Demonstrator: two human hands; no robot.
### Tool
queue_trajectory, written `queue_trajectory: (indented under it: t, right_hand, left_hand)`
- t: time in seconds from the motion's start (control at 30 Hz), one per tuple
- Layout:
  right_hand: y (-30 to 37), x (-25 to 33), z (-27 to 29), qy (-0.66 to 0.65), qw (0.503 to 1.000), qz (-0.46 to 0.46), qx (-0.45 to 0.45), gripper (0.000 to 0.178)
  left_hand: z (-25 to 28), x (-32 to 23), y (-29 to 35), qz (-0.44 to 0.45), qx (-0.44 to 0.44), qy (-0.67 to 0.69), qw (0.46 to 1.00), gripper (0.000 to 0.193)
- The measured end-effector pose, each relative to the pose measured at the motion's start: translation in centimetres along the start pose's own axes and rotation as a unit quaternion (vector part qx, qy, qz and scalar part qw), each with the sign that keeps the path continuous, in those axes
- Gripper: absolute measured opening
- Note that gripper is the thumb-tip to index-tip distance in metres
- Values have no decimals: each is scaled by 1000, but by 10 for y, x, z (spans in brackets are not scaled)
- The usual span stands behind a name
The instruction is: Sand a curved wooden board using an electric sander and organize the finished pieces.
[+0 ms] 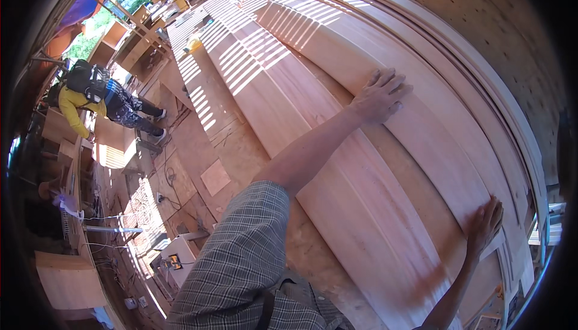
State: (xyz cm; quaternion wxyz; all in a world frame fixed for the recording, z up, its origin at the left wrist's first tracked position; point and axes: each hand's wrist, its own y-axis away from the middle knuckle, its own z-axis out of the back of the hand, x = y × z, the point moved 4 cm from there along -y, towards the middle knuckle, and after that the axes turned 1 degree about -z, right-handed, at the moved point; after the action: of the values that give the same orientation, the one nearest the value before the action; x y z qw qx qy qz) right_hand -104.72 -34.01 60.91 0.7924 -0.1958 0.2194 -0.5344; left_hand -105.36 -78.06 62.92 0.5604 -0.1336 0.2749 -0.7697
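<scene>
My left hand (381, 96) lies with its fingers spread on a long, pale wooden board (415, 122), by the edge nearer to me. Further down the same board, close to its near end, my right hand (485, 225) rests with its fingers stretched out. Neither hand is wrapped around anything. Beside this board runs a second long, reddish wooden board (337, 173), passing under my left forearm. A strip of the plywood worktop (400, 164) shows between the two. Striped sunlight falls across the far ends of the boards.
More long boards (469, 83) lie layered along the right side, by a plywood wall (475, 5). To the left, a person in a yellow shirt (90, 98) bends over a wooden box (114, 140). Cables (170, 176) and wood scraps lie on the floor. A yellow object (194, 43) sits at the far end.
</scene>
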Motion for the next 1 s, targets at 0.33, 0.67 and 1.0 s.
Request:
queue_trajectory:
  t: [0.33,0.67,1.0]
  right_hand:
    - [36,1,8,-24,990,-33,138,47]
    - [115,-133,-23,44,896,-316,308,51]
    - [94,40,85,-77,981,-118,132,43]
  left_hand:
    - [10,7,41,109,139,137,975,40]
    - [129,93,134,420,-86,-227,874,50]
    - [158,91,210,645,-169,-46,744,58]
